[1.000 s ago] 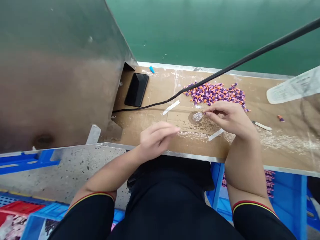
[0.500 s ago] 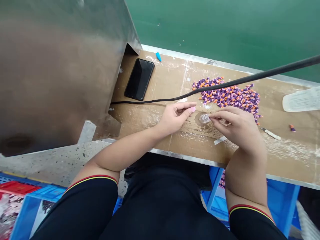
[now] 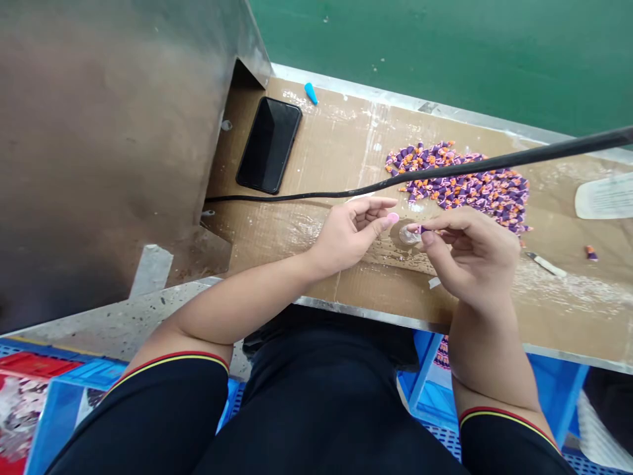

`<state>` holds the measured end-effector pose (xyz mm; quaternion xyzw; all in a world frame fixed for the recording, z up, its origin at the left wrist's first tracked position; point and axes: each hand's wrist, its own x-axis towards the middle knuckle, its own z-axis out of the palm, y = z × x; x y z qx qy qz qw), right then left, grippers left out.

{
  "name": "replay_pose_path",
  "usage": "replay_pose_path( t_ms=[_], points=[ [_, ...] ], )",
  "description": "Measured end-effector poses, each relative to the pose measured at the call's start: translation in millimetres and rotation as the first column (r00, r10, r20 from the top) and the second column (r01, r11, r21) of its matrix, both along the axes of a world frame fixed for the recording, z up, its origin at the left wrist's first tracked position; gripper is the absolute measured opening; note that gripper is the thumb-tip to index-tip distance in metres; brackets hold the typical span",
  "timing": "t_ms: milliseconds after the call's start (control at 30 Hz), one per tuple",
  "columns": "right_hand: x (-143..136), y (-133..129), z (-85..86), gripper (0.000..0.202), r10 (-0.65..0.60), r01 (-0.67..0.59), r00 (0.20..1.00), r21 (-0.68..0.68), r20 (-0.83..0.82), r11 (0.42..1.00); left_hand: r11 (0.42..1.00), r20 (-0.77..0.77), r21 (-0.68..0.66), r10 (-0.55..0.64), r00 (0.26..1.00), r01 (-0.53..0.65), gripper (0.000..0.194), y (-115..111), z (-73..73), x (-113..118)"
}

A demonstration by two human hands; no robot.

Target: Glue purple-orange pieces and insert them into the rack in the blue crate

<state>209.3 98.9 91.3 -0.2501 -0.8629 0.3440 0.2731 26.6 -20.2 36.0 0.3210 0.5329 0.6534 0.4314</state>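
Your right grip (image 3: 475, 254) pinches a small purple piece (image 3: 421, 229) between thumb and forefinger; a pink tip pokes out to the left, but the fingertips cover most of it. Your left grip (image 3: 343, 237) has a round pink piece (image 3: 392, 218) at the end of the thumb, and the finger that presses against it from behind can't be made out. Both pieces are just above the table (image 3: 336, 152), apart from each other. By the purple piece, partly covered by it, you have a small clear cup (image 3: 408, 235); its contents are too small to read. Beyond your right knuckles spreads a pile of purple, orange and pink pieces (image 3: 499, 194), its near edge hidden by your hand. A black cable (image 3: 554, 154) crosses in front of the pile and runs out at the right edge. One loose piece (image 3: 591, 253) lies farther right, past a pale-handled tool (image 3: 546, 264). A white container (image 3: 606, 196) is cut off by the frame, its print illegible. Only a scrap of white tape (image 3: 434, 282) shows beside your right wrist. Off to your left lie a dark-screened phone (image 3: 270, 145) and a blue cone-shaped piece (image 3: 311, 94).
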Motion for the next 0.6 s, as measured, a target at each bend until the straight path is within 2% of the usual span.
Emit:
replay_pose_path(
  t_ms=[67, 133, 233, 333, 467, 533, 600],
  points=[
    [-3, -6, -6.1, 0.005, 0.022, -0.025, 0.999, -0.075, -0.041, 0.997, 0.999, -0.004, 0.029, 0.018, 1.0, -0.017, 0.041, -1, 1.5, 2],
    [-5, -11, -10.2, 0.006, 0.044, -0.052, 0.997, -0.14, -0.064, 0.989, 0.996, -0.126, 0.077, 0.052, 0.991, -0.042, 0.034, -3, 2.7, 2],
    [-7, -14, -12.1, 0.013, 0.02, -0.052, 0.99, -0.231, -0.137, 0.972, 0.976, -0.405, 0.213, 0.127, 0.905, -0.041, 0.02, -4, 1.2, -3],
    [-8, -15, -12.4, 0.022, -0.035, -0.035, 0.977, -0.318, -0.211, 0.947, 0.951, -0.538, 0.31, 0.174, 0.825, 0.001, 0.015, -3, -5.0, -10],
    [-6, -12, -14.3, 0.027, -0.067, -0.042, 0.967, -0.416, -0.245, 0.908, 0.921, -0.536, 0.387, 0.191, 0.822, 0.038, 0.022, -2, -10.2, -13],
    [-6, -11, -15.0, 0.027, -0.057, -0.056, 0.969, -0.437, -0.24, 0.898, 0.918, -0.49, 0.396, 0.186, 0.851, 0.027, 0.02, -3, -7.4, -11],
    [-7, -12, -15.0, 0.027, -0.058, -0.043, 0.972, -0.413, -0.229, 0.91, 0.937, -0.396, 0.349, 0.17, 0.903, -0.023, 0.014, -3, -1.5, -8]
  ],
)
